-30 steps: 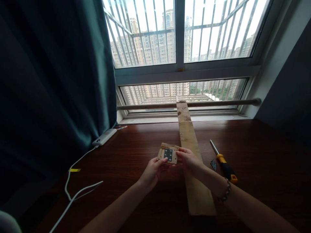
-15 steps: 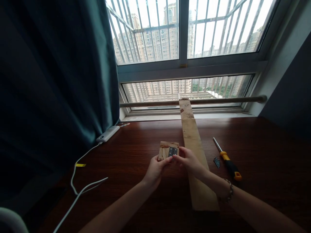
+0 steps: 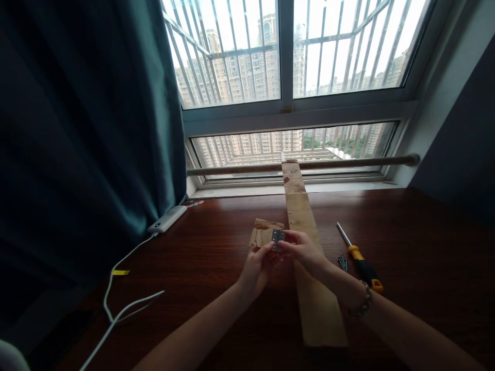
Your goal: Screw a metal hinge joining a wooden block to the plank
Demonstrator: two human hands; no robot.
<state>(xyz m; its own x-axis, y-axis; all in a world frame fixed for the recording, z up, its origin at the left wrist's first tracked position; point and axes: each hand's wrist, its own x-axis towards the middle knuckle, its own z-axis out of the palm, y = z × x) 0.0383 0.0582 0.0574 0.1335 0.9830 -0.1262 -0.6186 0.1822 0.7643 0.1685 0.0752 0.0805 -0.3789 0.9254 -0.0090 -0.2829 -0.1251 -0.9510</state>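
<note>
A small grey metal hinge with screw holes is pinched between both hands. My left hand is closed, with its thumb at the hinge's lower left edge. On the other side, my right hand grips the hinge's right side between thumb and fingers. Just behind the hinge is a small wooden block with a rough, darker end. My left fingers are close to the block's lower edge; whether they also support it I cannot tell. A long wooden plank runs beneath my right forearm.
A yellow-and-black screwdriver and several screws lie right of the plank on the brown table. A white power strip and white cable are at left, near a blue curtain. A barred window stands behind.
The hinge lay against the block's right part; now it is held in front of the block's right edge and turned slightly. The view has shifted a little.
</note>
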